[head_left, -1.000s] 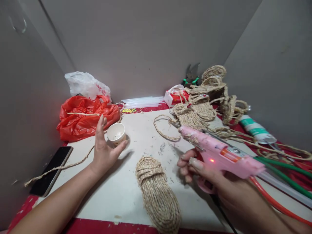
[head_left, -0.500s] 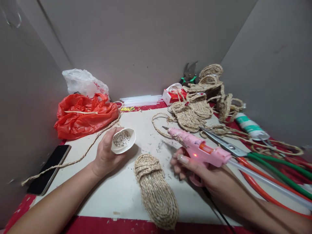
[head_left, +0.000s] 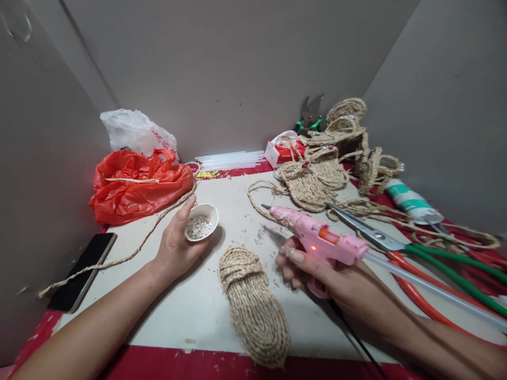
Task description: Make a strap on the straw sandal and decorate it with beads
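My left hand (head_left: 178, 240) is wrapped round a small white cup (head_left: 212, 217), tilted so that small whitish beads (head_left: 199, 227) show inside. In my right hand (head_left: 312, 266) is a pink hot glue gun (head_left: 317, 235); its tip points left, a small red light glows on its side and a clear glue stick (head_left: 428, 290) runs out of the back. Between my hands lies a slipper woven from straw braid (head_left: 257, 309), with a band across its far end. Neither hand touches it.
Straw-braid slippers (head_left: 317, 179) and loose braid are heaped at back right. Large scissors (head_left: 380, 240) lie beside the glue gun. At left are a red plastic bag (head_left: 138, 195) and a phone (head_left: 83, 272). Glue sticks (head_left: 229, 160) and pliers (head_left: 311, 113) rest by the back wall.
My left hand has tipped the cup a little more upright. My right hand holds the glue gun slightly further left. The slipper on the table has not been moved.
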The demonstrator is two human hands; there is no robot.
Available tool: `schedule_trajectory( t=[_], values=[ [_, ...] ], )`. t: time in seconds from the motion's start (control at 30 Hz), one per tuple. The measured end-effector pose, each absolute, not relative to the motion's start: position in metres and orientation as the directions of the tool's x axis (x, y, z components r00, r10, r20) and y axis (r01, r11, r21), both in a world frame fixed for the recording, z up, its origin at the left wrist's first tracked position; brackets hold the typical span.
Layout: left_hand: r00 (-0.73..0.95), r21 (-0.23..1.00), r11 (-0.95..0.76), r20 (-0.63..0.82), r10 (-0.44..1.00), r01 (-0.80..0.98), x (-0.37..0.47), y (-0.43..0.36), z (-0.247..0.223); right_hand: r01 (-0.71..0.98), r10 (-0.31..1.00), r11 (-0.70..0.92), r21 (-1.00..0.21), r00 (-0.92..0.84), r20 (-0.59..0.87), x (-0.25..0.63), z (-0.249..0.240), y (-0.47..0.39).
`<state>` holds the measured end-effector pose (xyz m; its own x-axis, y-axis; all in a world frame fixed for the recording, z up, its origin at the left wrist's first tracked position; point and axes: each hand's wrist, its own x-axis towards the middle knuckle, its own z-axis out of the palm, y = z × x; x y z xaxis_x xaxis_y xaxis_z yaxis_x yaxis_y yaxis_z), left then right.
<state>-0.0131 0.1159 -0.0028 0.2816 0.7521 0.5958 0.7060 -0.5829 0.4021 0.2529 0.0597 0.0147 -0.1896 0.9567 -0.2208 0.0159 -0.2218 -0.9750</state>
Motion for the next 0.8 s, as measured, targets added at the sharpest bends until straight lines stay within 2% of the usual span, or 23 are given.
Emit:
schedule_trajectory(
  t=[0.1, 0.27, 0.43, 0.53, 0.63, 0.7, 0.73, 0.8],
  values=[
    [0.258, 0.450, -0.551, 0.562, 0.786, 0.703, -0.014, 0.117, -0.001, 0.010, 0.955, -0.224, -0.975, -0.196, -0.221, 0.253, 0.014, 0.059],
    [0.302, 0.446, -0.543, 0.503, 0.810, 0.712, -0.019, 0.116, 0.007, 0.043, 0.956, -0.212, -0.976, -0.198, -0.216, 0.251, 0.019, 0.056],
    [0.212, 0.599, -0.389, 0.346, 0.914, 0.700, -0.032, 0.104, 0.016, 0.133, 0.952, -0.192, -0.972, -0.217, -0.217, 0.250, 0.018, 0.057],
    [0.153, 0.663, -0.384, 0.380, 0.912, 0.642, -0.042, 0.096, 0.029, 0.140, 0.955, -0.161, -0.977, -0.227, -0.190, 0.252, 0.015, 0.056],
    [0.156, 0.556, -0.458, 0.505, 0.849, 0.693, -0.046, 0.094, 0.054, 0.129, 0.959, -0.149, -0.980, -0.223, -0.175, 0.253, 0.013, 0.054],
    [0.265, 0.423, -0.489, 0.484, 0.834, 0.763, -0.041, 0.100, 0.073, 0.115, 0.958, -0.154, -0.981, -0.227, -0.177, 0.252, 0.013, 0.052],
    [0.350, 0.365, -0.492, 0.389, 0.852, 0.791, -0.037, 0.105, 0.082, 0.109, 0.957, -0.157, -0.982, -0.231, -0.178, 0.251, 0.013, 0.052],
    [0.450, 0.201, -0.456, 0.075, 0.890, 0.867, -0.027, 0.118, 0.096, 0.107, 0.961, -0.133, -0.985, -0.229, -0.155, 0.251, 0.012, 0.050]
  ],
)
